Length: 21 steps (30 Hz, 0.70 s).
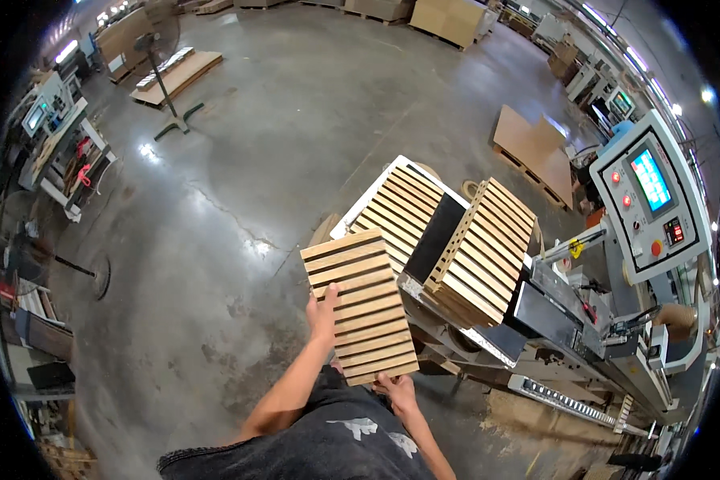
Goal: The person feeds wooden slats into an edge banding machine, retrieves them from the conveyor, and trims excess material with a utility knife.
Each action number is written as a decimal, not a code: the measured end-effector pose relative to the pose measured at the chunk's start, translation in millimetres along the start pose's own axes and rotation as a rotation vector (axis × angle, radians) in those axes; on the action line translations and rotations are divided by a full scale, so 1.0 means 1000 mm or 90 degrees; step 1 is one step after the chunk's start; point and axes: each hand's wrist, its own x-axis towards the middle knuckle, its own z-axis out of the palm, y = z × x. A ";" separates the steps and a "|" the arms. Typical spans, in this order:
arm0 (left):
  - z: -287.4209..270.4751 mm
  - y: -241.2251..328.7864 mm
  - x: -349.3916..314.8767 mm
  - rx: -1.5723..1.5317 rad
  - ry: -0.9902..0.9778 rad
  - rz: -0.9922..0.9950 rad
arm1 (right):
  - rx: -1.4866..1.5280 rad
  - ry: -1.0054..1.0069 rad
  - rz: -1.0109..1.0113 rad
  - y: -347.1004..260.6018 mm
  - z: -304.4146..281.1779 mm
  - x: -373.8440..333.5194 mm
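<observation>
Slatted panel (pixel 370 310), grasped in both hands

White bench (pixel 456 198): bears left panel stack (pixel 394 210) and right panel stack (pixel 488 248), black strip (pixel 438 236) between; pallet (pixel 528 176): bears brown sheets (pixel 522 138); slatted panel: rectangular, pale wood, dark grooves, before the person's torso; left hand (pixel 323 320) grips its left edge, thumb on top; right hand (pixel 398 392) pinches its lower edge; panel hides part of left panel stack; control box (pixel 626 216) at right.

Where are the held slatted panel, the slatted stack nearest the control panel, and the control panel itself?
Held slatted panel (pixel 363 309): head view, middle of its slatted face.
Slatted stack (pixel 488 246): head view, top face of its uppermost panel.
Control panel (pixel 652 225): head view, grey front near its middle.
</observation>
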 end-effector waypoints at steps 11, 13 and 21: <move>0.094 0.005 -0.116 0.143 -0.394 0.163 | 0.154 0.116 -0.148 0.018 -0.053 -0.054; 0.111 -0.006 -0.132 0.139 -0.430 0.122 | 0.113 0.135 -0.120 0.017 -0.063 -0.074; 0.186 -0.079 -0.204 0.213 -0.593 0.047 | 0.345 0.223 0.029 0.017 -0.126 -0.137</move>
